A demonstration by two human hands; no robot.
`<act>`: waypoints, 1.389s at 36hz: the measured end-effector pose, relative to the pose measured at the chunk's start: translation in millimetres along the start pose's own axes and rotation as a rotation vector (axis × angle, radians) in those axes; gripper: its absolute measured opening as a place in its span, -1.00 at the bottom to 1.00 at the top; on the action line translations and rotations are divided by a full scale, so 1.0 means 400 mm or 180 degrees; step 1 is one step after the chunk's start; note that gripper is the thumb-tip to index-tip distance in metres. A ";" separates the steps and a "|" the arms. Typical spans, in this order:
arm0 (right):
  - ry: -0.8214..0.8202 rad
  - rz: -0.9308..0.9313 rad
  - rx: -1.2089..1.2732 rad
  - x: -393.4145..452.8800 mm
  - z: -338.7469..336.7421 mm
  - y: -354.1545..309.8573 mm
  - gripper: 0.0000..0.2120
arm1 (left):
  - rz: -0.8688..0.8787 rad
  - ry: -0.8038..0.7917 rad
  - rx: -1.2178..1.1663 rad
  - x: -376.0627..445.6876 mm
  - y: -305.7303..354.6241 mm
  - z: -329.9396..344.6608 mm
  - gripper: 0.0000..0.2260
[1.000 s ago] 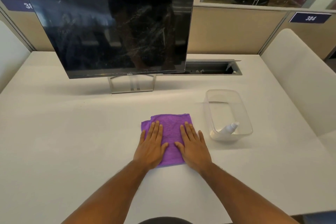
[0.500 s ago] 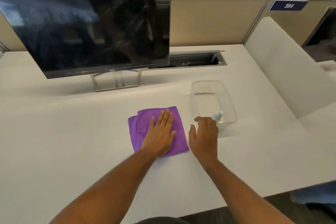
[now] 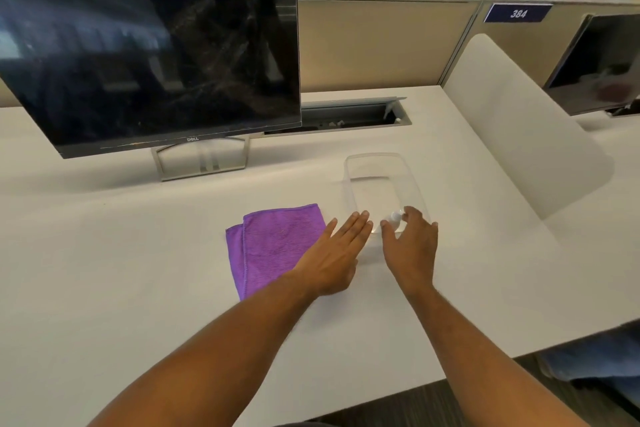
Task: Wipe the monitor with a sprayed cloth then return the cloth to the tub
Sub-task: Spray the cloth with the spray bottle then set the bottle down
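Note:
A folded purple cloth (image 3: pixel 273 243) lies flat on the white desk (image 3: pixel 121 270). My left hand (image 3: pixel 337 251) has straight fingers, its palm over the cloth's right edge and its fingertips beside the near left corner of the clear plastic tub (image 3: pixel 381 168). My right hand (image 3: pixel 412 246) reaches over the tub's near end with fingers spread and loosely bent above a small white spray bottle (image 3: pixel 394 217) inside; it holds nothing. The dark, smudged monitor (image 3: pixel 152 59) stands on its silver stand (image 3: pixel 202 163) at the back left.
An open cable tray (image 3: pixel 349 114) is set into the desk behind the tub. Beige partition panels (image 3: pixel 381 42) close off the back. A white divider (image 3: pixel 519 128) stands at the right, with a second monitor (image 3: pixel 602 62) beyond it. The desk's front edge runs at lower right.
My left hand slid right across the cloth to its right edge. My right hand moved forward from the desk to above the tub's near end and the bottle. The view turned slightly right.

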State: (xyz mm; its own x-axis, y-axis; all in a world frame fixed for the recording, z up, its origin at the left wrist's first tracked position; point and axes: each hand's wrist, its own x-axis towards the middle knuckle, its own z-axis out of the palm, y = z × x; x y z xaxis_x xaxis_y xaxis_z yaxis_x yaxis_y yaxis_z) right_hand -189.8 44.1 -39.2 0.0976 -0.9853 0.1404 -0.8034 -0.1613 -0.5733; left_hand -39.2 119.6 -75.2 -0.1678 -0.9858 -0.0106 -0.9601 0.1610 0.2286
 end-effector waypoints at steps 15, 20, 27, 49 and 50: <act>0.0118 0.0228 0.0407 0.039 -0.010 -0.021 -0.80 | -0.0102 -0.0064 -0.0241 0.003 0.005 -0.002 -0.28; 0.0261 0.0040 0.0770 0.045 -0.038 -0.045 -0.81 | -0.0109 -0.0177 -0.0477 0.003 0.004 -0.013 -0.29; 0.0087 -0.0078 0.1262 0.028 -0.051 -0.096 -0.59 | -0.0486 -0.0095 -0.1320 0.016 0.002 0.000 -0.31; -0.0960 -0.0068 0.2407 -0.131 0.084 -0.272 -0.29 | -0.1561 0.0877 -0.2992 -0.157 -0.078 -0.084 -0.73; -0.0978 -0.0057 0.2429 -0.139 0.092 -0.278 -0.25 | -0.1594 0.0911 -0.2971 -0.165 -0.079 -0.083 -0.71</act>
State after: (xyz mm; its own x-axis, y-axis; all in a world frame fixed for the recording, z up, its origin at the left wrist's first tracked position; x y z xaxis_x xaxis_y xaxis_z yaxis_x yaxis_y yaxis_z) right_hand -84.2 114.6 -13.1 0.3520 -0.9359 -0.0091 -0.1906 -0.0622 -0.9797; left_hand 9.6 177.8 -49.2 0.3680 -0.9234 -0.1092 -0.3376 -0.2421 0.9096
